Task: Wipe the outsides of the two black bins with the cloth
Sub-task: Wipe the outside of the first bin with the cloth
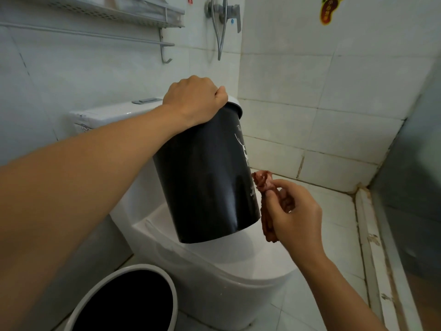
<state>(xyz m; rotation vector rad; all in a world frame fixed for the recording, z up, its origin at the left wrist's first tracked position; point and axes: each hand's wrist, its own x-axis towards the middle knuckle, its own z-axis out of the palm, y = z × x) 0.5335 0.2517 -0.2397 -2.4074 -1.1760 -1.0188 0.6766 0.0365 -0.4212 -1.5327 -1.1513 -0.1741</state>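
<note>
Left hand (195, 101) grips bin (205, 177) rim (cloth (263, 199) beside)

Tilted black bin (205, 177) over toilet lid — reddish cloth (265, 201) beside it.

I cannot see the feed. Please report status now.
Left hand grips raised black bin at rim. Right hand holds cloth beside it. Second bin on floor. Nothing blocking.

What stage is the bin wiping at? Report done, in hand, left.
Done: nothing shows as finished. In hand: the left hand grips the rim of the raised black bin above the toilet; the right hand pinches the bunched reddish cloth beside its wall. Left: the second bin, standing on the floor, untouched.
</note>
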